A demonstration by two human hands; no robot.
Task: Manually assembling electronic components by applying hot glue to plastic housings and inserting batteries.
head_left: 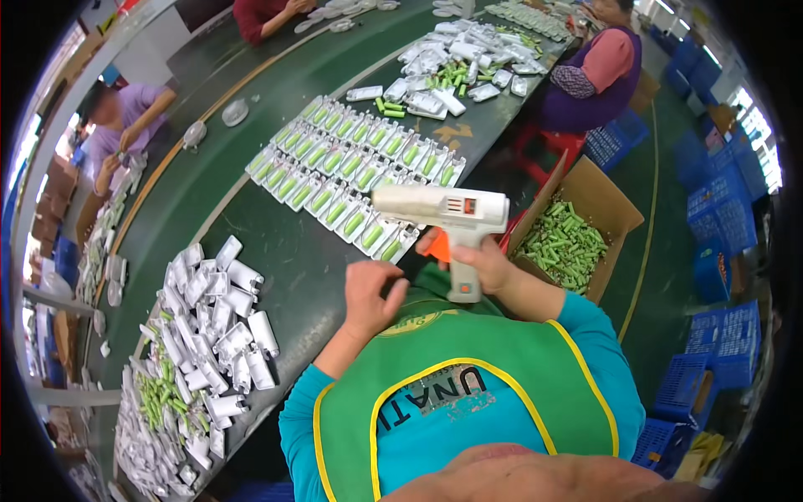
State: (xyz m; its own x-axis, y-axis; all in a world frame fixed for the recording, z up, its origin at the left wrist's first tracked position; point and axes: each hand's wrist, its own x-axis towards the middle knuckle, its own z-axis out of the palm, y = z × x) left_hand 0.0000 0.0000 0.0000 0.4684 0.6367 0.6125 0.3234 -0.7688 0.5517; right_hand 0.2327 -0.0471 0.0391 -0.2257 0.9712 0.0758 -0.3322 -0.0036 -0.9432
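My right hand (487, 264) is wrapped round the handle of a white hot glue gun (443, 207) with an orange trigger. Its nozzle points left, above the near rows of white plastic half-shells (330, 186). Each shell in these rows holds a green cylindrical battery (353, 224). At the table's near edge, my left hand (374, 297) is loosely curled into a fist, with nothing visible in it. The left hand is apart from the gun and just below the front row of shells.
A heap of white casings (222, 322) with green batteries covers the table's left part; another heap (456, 67) lies at the far end. An open cardboard box (615, 197) of green batteries stands to my right. Blue crates (723, 343) line the floor. Co-workers sit around the table.
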